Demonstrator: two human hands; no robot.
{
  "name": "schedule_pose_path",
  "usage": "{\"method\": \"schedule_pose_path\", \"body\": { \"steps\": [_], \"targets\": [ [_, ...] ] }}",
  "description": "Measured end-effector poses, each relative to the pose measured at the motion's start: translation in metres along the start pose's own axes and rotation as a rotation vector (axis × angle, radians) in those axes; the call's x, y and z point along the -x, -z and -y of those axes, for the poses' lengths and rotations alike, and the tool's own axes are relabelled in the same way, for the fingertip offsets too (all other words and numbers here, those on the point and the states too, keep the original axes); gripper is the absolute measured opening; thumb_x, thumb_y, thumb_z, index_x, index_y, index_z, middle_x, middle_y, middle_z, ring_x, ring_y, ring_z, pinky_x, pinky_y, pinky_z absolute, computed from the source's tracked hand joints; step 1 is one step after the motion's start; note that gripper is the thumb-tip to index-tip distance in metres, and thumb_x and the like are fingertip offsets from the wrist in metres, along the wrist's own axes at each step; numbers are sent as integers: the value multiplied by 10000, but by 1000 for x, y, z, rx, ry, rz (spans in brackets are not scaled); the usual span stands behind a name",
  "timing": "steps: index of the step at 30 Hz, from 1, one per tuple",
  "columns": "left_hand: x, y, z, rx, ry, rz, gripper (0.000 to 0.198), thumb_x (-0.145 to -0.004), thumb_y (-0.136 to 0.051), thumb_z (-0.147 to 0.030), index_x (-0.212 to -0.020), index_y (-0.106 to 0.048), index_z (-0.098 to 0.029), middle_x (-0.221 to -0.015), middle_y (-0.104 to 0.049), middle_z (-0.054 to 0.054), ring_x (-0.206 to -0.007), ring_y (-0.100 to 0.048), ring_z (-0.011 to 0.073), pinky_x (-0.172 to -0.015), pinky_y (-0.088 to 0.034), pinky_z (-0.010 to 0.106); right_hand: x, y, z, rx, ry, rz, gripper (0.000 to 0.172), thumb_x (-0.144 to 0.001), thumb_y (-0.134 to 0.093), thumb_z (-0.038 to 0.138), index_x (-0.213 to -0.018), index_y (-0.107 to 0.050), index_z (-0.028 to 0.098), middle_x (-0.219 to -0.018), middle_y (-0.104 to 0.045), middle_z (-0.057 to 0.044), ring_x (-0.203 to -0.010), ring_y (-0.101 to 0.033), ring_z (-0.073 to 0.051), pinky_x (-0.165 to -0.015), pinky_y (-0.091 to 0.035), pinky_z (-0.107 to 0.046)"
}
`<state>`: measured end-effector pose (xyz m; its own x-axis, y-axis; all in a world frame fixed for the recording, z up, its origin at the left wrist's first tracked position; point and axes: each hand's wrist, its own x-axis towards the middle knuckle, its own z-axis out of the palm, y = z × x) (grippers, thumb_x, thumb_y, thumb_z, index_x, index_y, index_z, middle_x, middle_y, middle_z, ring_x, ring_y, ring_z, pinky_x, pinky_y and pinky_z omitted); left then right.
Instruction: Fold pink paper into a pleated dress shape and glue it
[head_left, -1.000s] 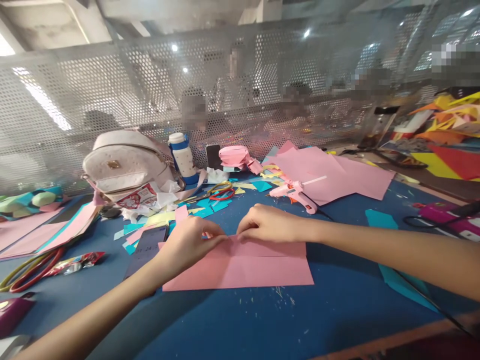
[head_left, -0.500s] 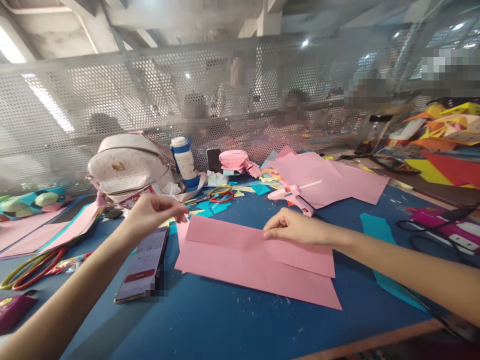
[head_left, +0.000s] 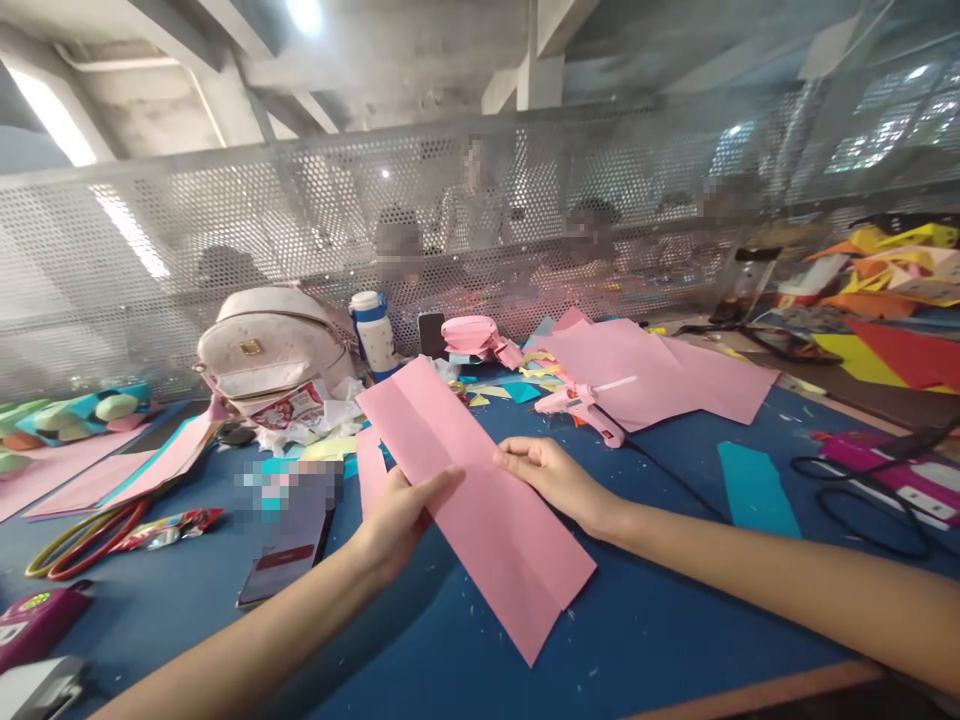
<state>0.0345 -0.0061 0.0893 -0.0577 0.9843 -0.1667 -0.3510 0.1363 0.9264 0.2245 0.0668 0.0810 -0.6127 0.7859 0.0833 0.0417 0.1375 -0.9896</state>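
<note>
A long folded pink paper sheet (head_left: 480, 500) is held slantwise over the blue table (head_left: 660, 610), its far end raised toward the back. My left hand (head_left: 401, 515) grips its left edge, thumb on top. On the right edge my right hand (head_left: 551, 472) pinches the sheet with curled fingers. A narrow pink strip (head_left: 369, 468) lies just left of the sheet, beside a phone (head_left: 289, 540).
A pink glue gun (head_left: 581, 405) with cord lies behind the hands, by loose pink sheets (head_left: 652, 365). A pale backpack (head_left: 270, 350), a bottle (head_left: 375, 330), paper scraps and scissors (head_left: 90, 530) crowd the left. A teal sheet (head_left: 757, 490) and black cable sit right. A perforated screen closes the back.
My left hand came back from above the phone and took the sheet's left edge. The sheet was lifted off the table and turned from lying crosswise to pointing away from me.
</note>
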Motion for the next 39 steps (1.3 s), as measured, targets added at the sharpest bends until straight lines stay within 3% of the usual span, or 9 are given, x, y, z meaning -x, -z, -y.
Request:
{"method": "schedule_pose_path", "body": {
  "steps": [3, 9, 14, 19, 26, 30, 35, 39],
  "targets": [
    [-8, -7, 3, -20, -25, -111, 478, -653, -855, -302, -1056, -692, -103, -1037, -734, 149, -872, -705, 275, -747, -585, 340, -2, 0, -4, 56, -1, 21, 467, -864, -544, 593, -681, -442, 176, -621, -400, 50, -560, -349, -88, -515, -261, -222],
    [-27, 0, 7, -15, -43, -178, 484, -614, -878, -329, -997, -709, -86, -1003, -741, 160, -842, -714, 276, -714, -600, 334, -5, 2, -16, 92, -41, 61, 555, -826, -535, 663, -604, -375, 180, -583, -344, 51, -539, -303, -79, -496, -221, -227],
    [-28, 3, 5, -17, -1, -183, 452, -584, -893, -304, -930, -718, -72, -882, -753, 158, -728, -718, 257, -622, -597, 309, -4, 2, -25, 83, -75, 89, 555, -814, -535, 686, -625, -411, 179, -561, -354, 52, -518, -316, -85, -486, -222, -228],
    [-33, 7, -3, -1, 9, -198, 453, -603, -883, -319, -944, -711, -75, -929, -748, 166, -785, -721, 267, -669, -601, 312, -6, 9, -27, 92, -66, 141, 571, -848, -480, 691, -614, -411, 175, -583, -383, 41, -543, -343, -91, -512, -252, -234],
    [-39, 9, -12, 10, 5, -205, 522, -604, -882, -306, -1047, -689, -109, -960, -745, 149, -819, -722, 278, -691, -604, 327, -8, 15, -30, 118, -31, 184, 573, -880, -497, 628, -573, -285, 194, -578, -216, 63, -536, -203, -75, -497, -168, -248],
    [-44, 13, -18, 56, -18, -267, 461, -586, -889, -273, -975, -700, -116, -907, -749, 116, -748, -718, 228, -644, -594, 276, -8, 16, -31, 80, -30, 233, 551, -899, -499, 587, -569, -317, 184, -564, -286, 61, -521, -262, -69, -489, -221, -229],
    [-46, 19, -26, 59, 11, -303, 523, -569, -895, -252, -1016, -667, -105, -835, -742, 104, -665, -707, 214, -604, -585, 279, -6, 15, -31, 49, -203, 326, 489, -910, -463, 587, -661, -492, 167, -475, -530, 32, -324, -397, -75, -324, -247, -200],
    [-50, 21, -30, 99, 2, -326, 494, -571, -887, -197, -1000, -659, -106, -815, -740, 96, -653, -708, 204, -608, -578, 272, -6, 14, -28, -75, -190, 389, 484, -895, -498, 576, -658, -522, 154, -448, -563, 22, -291, -418, -73, -307, -311, -180]
  ]
}}
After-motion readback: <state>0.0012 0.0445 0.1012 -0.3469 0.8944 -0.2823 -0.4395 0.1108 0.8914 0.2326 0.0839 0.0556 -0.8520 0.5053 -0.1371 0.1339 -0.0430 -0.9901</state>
